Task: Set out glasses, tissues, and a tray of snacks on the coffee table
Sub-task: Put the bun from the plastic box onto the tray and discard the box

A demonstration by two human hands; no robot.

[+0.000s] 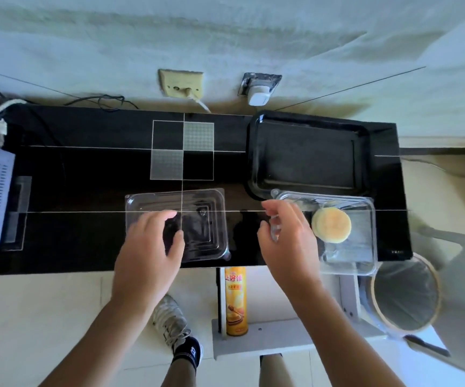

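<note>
pastry in clear box; right hand pinches its edge, left hand spread on lid.

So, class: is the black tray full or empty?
Empty: the black tray shows only its bare bottom; the round cake sits in the clear box beside it.

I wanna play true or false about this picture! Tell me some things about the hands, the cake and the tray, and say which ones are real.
1. The black tray has snacks on it. False: it is empty.
2. A round pastry sits in the clear container on the right. True.
3. The left hand rests on the clear lid. True.
4. The right hand holds the pastry. False: it is at the container's left edge, beside the pastry.
5. The yellow can stands on the black table. False: it is lower down, in front of the table's edge.
</note>
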